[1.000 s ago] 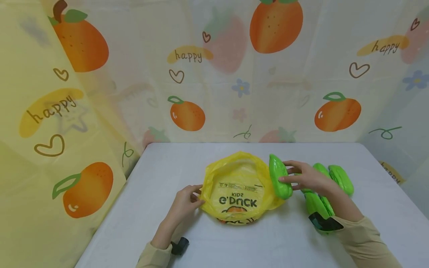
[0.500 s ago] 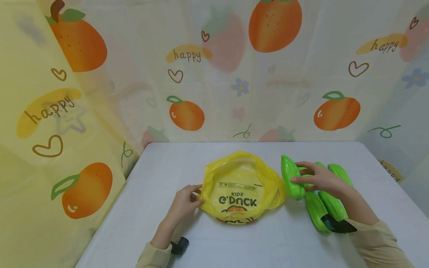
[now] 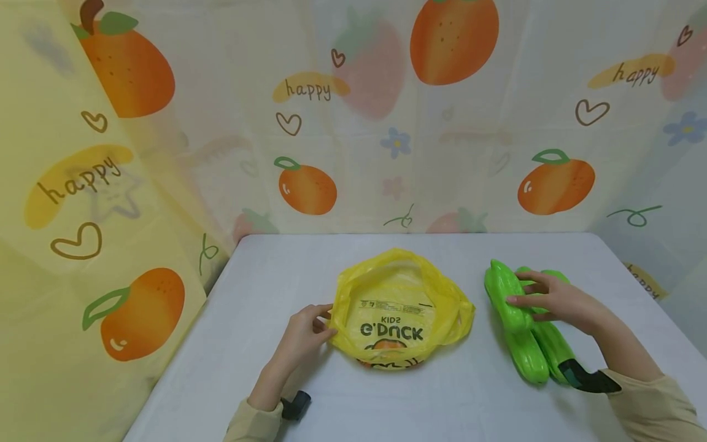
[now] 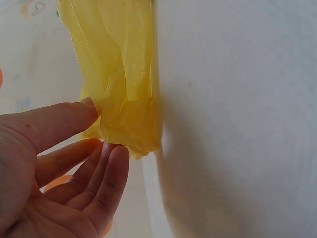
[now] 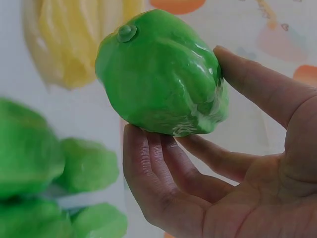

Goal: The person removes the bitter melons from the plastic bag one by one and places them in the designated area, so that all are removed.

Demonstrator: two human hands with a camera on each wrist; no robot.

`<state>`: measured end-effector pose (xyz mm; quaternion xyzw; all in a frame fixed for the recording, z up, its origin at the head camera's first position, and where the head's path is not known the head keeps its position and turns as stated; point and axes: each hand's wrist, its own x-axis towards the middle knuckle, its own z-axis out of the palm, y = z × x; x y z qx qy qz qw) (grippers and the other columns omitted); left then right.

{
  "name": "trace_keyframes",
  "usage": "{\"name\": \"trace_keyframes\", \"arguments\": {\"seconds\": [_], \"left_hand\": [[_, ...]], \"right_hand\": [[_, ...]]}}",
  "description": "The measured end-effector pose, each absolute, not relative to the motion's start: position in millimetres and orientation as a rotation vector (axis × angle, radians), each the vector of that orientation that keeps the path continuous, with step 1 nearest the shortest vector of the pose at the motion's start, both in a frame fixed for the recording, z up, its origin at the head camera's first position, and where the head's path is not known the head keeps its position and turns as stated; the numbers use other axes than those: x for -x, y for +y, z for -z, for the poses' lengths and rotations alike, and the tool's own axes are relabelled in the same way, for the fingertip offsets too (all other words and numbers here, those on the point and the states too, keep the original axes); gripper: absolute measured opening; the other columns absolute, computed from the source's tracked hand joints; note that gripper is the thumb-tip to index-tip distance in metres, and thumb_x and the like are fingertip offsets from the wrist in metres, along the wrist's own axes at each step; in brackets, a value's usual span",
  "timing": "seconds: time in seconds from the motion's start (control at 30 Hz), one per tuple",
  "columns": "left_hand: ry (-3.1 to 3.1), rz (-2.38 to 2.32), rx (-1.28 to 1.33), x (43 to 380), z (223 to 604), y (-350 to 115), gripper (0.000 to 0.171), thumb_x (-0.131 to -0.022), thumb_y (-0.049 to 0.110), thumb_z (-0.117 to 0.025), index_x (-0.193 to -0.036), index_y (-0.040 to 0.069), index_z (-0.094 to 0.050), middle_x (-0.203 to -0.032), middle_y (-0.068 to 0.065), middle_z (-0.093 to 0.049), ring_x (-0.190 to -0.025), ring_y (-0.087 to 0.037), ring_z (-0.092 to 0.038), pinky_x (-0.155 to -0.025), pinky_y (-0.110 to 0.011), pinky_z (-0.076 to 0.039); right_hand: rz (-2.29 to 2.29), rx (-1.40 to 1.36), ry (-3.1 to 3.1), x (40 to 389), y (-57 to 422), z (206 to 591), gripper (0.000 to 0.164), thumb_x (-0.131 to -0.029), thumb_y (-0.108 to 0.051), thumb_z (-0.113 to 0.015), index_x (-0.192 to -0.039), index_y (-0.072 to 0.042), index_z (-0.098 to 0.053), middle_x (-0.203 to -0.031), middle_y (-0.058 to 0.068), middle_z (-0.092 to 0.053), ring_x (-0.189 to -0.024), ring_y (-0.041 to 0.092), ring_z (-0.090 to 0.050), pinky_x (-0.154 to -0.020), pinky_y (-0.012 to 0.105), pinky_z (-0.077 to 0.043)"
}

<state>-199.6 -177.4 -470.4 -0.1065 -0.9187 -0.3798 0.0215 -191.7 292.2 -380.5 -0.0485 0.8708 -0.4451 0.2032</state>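
My left hand (image 3: pixel 304 331) pinches the left edge of a yellow plastic bag (image 3: pixel 445 331), whose mouth gapes upward on the table. Up close in the left wrist view, thumb and fingers lie on either side of the thin yellow film (image 4: pixel 126 114). In my right hand (image 3: pixel 566 301) is a glossy, ridged green toy vegetable, gourd-like (image 3: pixel 504 301), held between thumb and fingertips to the right of the bag. The right wrist view shows its stubby stem end (image 5: pixel 127 33). Several similar green vegetables (image 3: pixel 531 362) lie beneath and behind it, partly hidden by the hand.
A white-covered table (image 3: pixel 287 264) carries everything. Behind it hangs a curtain (image 3: pixel 342 141) printed with fruit and hearts, and another hangs at the left. Dark wrist devices (image 3: pixel 296 405) are strapped near both sleeves.
My right hand has carried the green vegetable rightward, from beside the bag's right rim to over the other green ones. The left hand has stayed at the bag's edge.
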Motion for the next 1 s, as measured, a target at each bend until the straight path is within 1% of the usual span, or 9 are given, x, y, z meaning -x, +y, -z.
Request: {"name": "trace_keyframes", "arguments": {"seconds": [0.23, 0.4, 0.57, 0.8, 1.0], "left_hand": [[-2.848, 1.173, 0.345, 199, 469, -177, 0.049, -0.077, 0.009, -0.077, -0.123, 0.005, -0.062, -0.100, -0.006, -0.066, -0.074, -0.009, -0.060, -0.062, -0.019, -0.051], [-2.847, 1.172, 0.349, 199, 470, -178, 0.049, -0.077, 0.009, -0.077, -0.123, 0.005, -0.062, -0.101, -0.006, -0.066, -0.074, -0.009, -0.060, -0.063, -0.018, -0.051], [-2.845, 1.179, 0.344, 199, 471, -178, 0.049, -0.077, 0.010, -0.077, -0.123, 0.005, -0.061, -0.101, -0.006, -0.066, -0.075, -0.009, -0.060, -0.063, -0.018, -0.051], [-2.845, 1.181, 0.343, 200, 472, -178, 0.049, -0.077, 0.010, -0.077, -0.124, 0.005, -0.061, -0.101, -0.006, -0.066, -0.075, -0.009, -0.060, -0.063, -0.018, -0.051], [-2.847, 1.191, 0.341, 200, 470, -178, 0.049, -0.078, 0.010, -0.077, -0.124, 0.005, -0.061, -0.102, -0.006, -0.066, -0.075, -0.009, -0.061, -0.063, -0.018, -0.051]], "right_hand": [[1.154, 0.110, 2.480, 186, 312, 387, 0.085, -0.093, -0.038, -0.059, -0.146, 0.009, -0.013, -0.138, 0.044, -0.026, -0.120, 0.049, -0.047, -0.086, 0.046, -0.053], [1.136, 0.090, 2.479, 182, 323, 389, 0.086, -0.093, -0.038, -0.058, -0.146, 0.010, -0.011, -0.139, 0.046, -0.023, -0.121, 0.051, -0.045, -0.085, 0.045, -0.054], [1.118, 0.070, 2.467, 179, 335, 389, 0.087, -0.094, -0.040, -0.055, -0.145, 0.013, -0.008, -0.139, 0.047, -0.021, -0.122, 0.053, -0.042, -0.085, 0.047, -0.053], [1.077, 0.049, 2.477, 175, 353, 390, 0.085, -0.095, -0.041, -0.052, -0.144, 0.015, -0.009, -0.137, 0.048, -0.021, -0.119, 0.052, -0.045, -0.085, 0.047, -0.053], [1.031, -0.005, 2.481, 174, 363, 390, 0.088, -0.095, -0.044, -0.052, -0.142, 0.018, -0.009, -0.136, 0.050, -0.020, -0.116, 0.051, -0.049, -0.084, 0.048, -0.054]]}}
